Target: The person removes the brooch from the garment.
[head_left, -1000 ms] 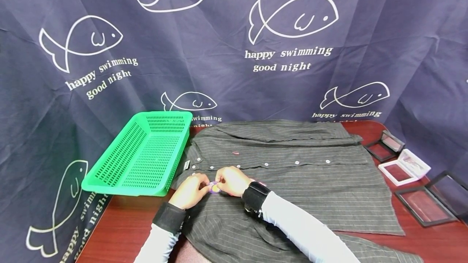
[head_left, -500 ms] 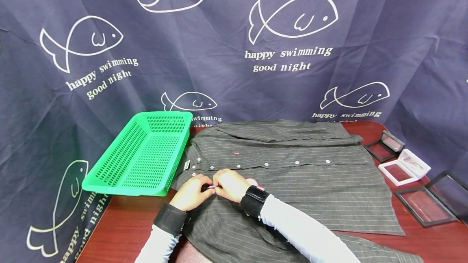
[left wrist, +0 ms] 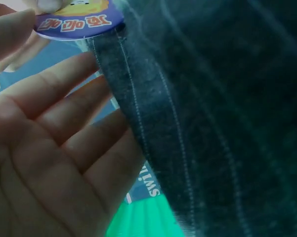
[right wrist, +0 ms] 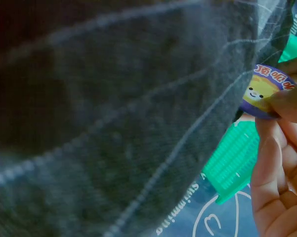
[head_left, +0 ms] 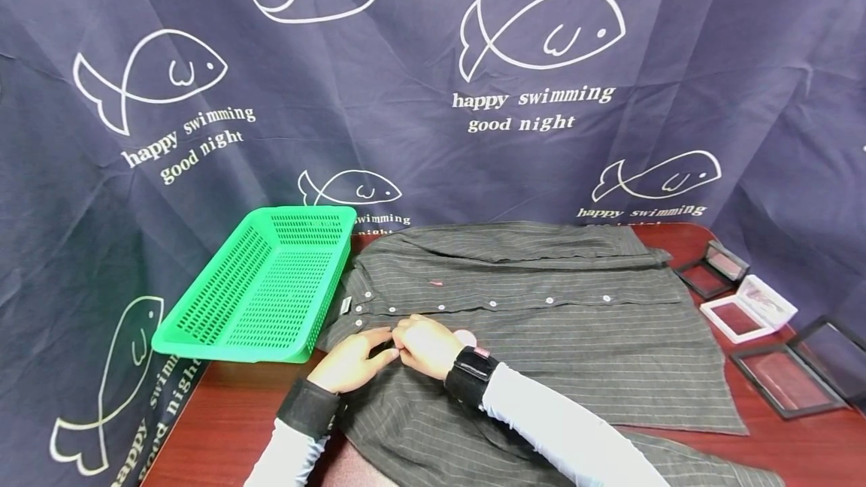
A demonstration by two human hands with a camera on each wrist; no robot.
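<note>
A dark pinstriped shirt [head_left: 568,352] with white buttons lies spread on the table. My right hand [head_left: 428,346] pinches a round purple badge [right wrist: 259,94] with a yellow cartoon face between thumb and finger. The badge overlaps the shirt's edge in both wrist views; the head view hides it behind the fingers. Facing it, my left hand [head_left: 352,361] has its fingers extended along the cloth, fingertips behind the fabric edge in the left wrist view. Its thumb is right at the badge's rim. A pale round piece [head_left: 465,338] lies on the shirt beside my right wrist.
On the left stands a green perforated basket [head_left: 325,307]. At the table's right side lie an open black case [head_left: 704,280], an open white case [head_left: 734,319] and a larger open black case [head_left: 785,382]. A blue fish-print curtain [head_left: 433,96] hangs behind the red-brown table [head_left: 223,412].
The badge first shows its face between both hands, then turns edge-on and is now hidden from the head view. My left thumb and forefinger have spread apart; the right hand has shifted slightly.
</note>
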